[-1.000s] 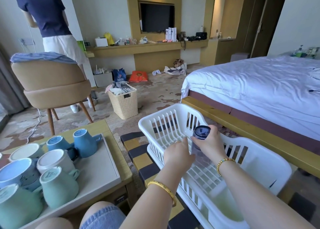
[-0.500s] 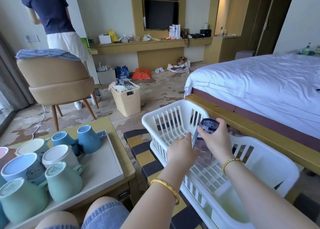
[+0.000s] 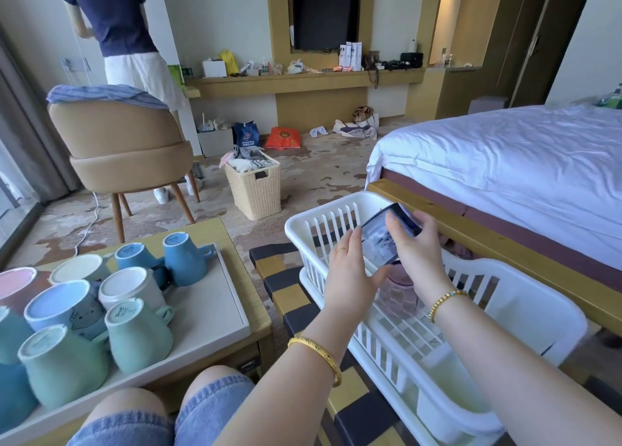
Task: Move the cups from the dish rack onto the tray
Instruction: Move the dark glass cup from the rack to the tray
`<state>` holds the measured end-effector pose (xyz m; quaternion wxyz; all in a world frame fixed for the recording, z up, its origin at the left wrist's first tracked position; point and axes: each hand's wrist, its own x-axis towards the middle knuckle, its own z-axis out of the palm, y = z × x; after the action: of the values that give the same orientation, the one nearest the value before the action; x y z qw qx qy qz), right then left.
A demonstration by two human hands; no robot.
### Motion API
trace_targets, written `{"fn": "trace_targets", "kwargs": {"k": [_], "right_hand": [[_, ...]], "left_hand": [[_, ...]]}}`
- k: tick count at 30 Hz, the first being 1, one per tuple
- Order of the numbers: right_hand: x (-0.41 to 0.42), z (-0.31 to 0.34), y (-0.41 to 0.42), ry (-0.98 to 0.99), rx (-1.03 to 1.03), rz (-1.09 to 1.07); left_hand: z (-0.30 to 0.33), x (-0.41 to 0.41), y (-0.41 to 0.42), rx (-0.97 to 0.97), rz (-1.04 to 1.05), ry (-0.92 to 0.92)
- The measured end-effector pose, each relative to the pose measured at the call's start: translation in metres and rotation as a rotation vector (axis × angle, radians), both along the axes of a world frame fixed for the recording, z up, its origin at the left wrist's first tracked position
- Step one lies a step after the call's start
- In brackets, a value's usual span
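My right hand (image 3: pixel 417 247) grips a dark blue see-through glass cup (image 3: pixel 383 236), lifted and tilted on its side above the white dish rack (image 3: pixel 525 297). Just left of the cup is my left hand (image 3: pixel 350 274), fingers spread and touching its lower edge. A pinkish clear glass (image 3: pixel 400 287) stands in the rack under the lifted cup. The white tray (image 3: pixel 208 314) on the low table at left carries several upturned mugs (image 3: pixel 138 334) in blue, green, white and pink.
The rack rests on a black-and-yellow checked stool (image 3: pixel 286 287). A bed (image 3: pixel 505 162) with a wooden frame runs along the right. A wicker basket (image 3: pixel 255 189) and a tan chair (image 3: pixel 124 156) stand on the carpet ahead. A person (image 3: pixel 117 31) stands at back left.
My right hand has lifted the dark cup off the pinkish glass and tipped it sideways. My left hand has opened beside it. The view has shifted slightly.
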<state>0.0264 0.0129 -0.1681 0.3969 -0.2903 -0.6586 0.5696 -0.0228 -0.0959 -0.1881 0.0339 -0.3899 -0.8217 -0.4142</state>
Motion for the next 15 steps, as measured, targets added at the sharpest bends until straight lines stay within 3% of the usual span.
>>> {"fn": "trace_targets", "kwargs": {"k": [7,15], "right_hand": [[-0.05,0.033,-0.049,-0.025,0.165,0.208],[-0.132,0.03,-0.135,-0.145,0.301,0.503]], "left_hand": [[0.039,-0.05,-0.047,-0.009,0.154,0.178],[0.024,-0.117,-0.147,0.01,0.369,0.009]]}}
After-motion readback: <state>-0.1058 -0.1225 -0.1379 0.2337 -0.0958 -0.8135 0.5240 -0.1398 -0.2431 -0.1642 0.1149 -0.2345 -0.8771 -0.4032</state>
